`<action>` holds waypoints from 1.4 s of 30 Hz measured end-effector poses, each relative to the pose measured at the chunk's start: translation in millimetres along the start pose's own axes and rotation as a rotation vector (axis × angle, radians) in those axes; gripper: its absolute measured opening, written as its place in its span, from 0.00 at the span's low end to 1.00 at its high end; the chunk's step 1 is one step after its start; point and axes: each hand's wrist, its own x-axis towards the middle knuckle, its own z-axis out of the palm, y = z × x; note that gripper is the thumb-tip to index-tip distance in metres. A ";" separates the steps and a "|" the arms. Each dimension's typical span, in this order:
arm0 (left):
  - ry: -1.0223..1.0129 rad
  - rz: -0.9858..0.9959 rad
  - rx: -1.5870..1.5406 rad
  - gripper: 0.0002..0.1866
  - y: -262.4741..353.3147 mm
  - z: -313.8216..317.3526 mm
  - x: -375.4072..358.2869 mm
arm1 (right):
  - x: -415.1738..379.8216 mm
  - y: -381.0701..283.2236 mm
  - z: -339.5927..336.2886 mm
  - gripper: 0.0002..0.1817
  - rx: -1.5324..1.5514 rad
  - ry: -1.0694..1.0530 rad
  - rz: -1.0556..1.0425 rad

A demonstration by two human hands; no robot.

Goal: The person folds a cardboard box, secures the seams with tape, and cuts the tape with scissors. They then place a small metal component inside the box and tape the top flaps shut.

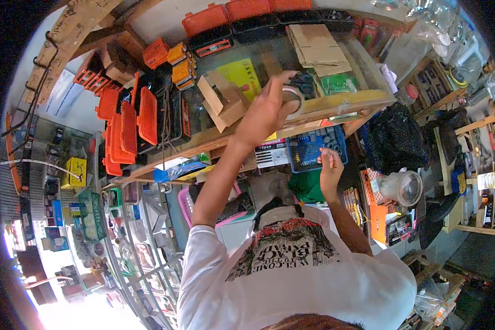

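Right hand [330,168] is raised w/ bent elbow, fingers pinched near 1 blue tray [316,147]; can't tell what it holds. Farther up, left hand [267,110] on an outstretched arm is closed on 1 tape roll [294,99] at the wooden shelf [346,102] edge.

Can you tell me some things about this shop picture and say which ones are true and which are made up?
1. The left hand reaches up to a roll of tape on the glass counter. True.
2. The right hand rests on the orange cases. False: it is lower down, by the blue tray.
3. The person wears a black shirt. False: the shirt is white with a print.
4. Flattened cardboard lies on the counter. True.
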 end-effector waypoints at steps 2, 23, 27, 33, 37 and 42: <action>0.120 0.067 0.026 0.30 10.3 -3.7 -7.8 | 8.7 -7.1 2.0 0.11 0.012 -0.017 -0.007; 0.188 -0.158 -0.717 0.26 58.8 -32.8 -121.3 | 22.5 -185.7 105.1 0.39 0.344 -0.518 -0.220; 0.175 -0.165 -0.620 0.27 54.5 -38.9 -126.4 | 21.5 -182.4 110.2 0.26 0.285 -0.411 -0.179; 0.591 0.006 -0.294 0.28 23.8 -57.7 -114.1 | 34.5 -171.5 118.1 0.22 0.283 -0.419 -0.249; 0.705 -0.074 -0.004 0.24 -18.5 -111.3 -62.9 | 48.6 -170.6 143.4 0.27 0.410 -0.474 -0.273; 0.458 -0.206 0.186 0.20 -89.1 -145.5 -19.1 | 56.4 -163.4 182.3 0.39 0.301 -0.489 -0.390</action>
